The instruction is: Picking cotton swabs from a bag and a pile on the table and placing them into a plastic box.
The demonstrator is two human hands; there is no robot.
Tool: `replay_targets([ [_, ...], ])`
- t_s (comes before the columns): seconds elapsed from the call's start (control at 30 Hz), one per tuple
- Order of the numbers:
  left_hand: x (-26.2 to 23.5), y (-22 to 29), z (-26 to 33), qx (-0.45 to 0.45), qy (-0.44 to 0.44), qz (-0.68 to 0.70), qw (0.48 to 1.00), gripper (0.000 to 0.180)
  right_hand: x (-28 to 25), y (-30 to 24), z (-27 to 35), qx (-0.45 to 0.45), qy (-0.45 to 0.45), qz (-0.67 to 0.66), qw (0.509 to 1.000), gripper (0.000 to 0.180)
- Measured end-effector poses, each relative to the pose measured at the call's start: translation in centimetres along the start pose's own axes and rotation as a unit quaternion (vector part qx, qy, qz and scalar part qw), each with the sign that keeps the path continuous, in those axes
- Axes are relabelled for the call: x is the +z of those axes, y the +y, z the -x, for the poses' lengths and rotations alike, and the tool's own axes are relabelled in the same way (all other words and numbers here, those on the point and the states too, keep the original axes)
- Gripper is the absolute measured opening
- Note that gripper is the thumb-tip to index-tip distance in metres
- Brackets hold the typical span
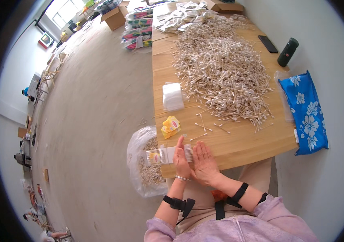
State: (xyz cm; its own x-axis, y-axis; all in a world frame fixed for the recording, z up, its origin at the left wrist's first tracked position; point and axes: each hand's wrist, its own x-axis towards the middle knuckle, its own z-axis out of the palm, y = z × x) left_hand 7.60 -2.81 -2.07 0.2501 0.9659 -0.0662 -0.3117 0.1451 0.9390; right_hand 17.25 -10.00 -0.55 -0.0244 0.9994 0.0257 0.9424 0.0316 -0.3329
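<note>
Several cotton swabs (189,154) lie side by side between my two hands at the near edge of the table. My left hand (181,158) stands on its edge at their left end, fingers straight and together. At the other end, my right hand (206,164) is stretched out with its palm toward them. Left of my left hand lies a clear packet of swabs (154,157) with a yellow card in it, partly past the table's left edge. Just beyond are loose yellow cards (170,127) and a stack of clear bags (173,97).
A large heap of cotton swabs (224,68) covers the wooden table (256,147), with white packets (184,18) behind. On the right are a phone (268,44), a dark green bottle (288,52) and a blue flowered pack (307,113). A plastic sack of swabs (137,161) stands beside the table.
</note>
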Motion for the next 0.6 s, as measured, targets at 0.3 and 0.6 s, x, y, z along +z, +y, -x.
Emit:
replay_targets([
  [0.3, -3.7, 2.4, -1.4, 0.021, 0.009, -0.076, 0.997, 0.05, 1.9, -4.0, -2.9, 0.027, -0.003, -0.029, 0.999, 0.084],
  [0.6, -4.0, 2.3, -1.2, 0.027, -0.011, -0.138, 0.99, 0.048, 1.1, -4.5, -3.6, 0.042, -0.047, -0.004, 0.998, 0.085],
])
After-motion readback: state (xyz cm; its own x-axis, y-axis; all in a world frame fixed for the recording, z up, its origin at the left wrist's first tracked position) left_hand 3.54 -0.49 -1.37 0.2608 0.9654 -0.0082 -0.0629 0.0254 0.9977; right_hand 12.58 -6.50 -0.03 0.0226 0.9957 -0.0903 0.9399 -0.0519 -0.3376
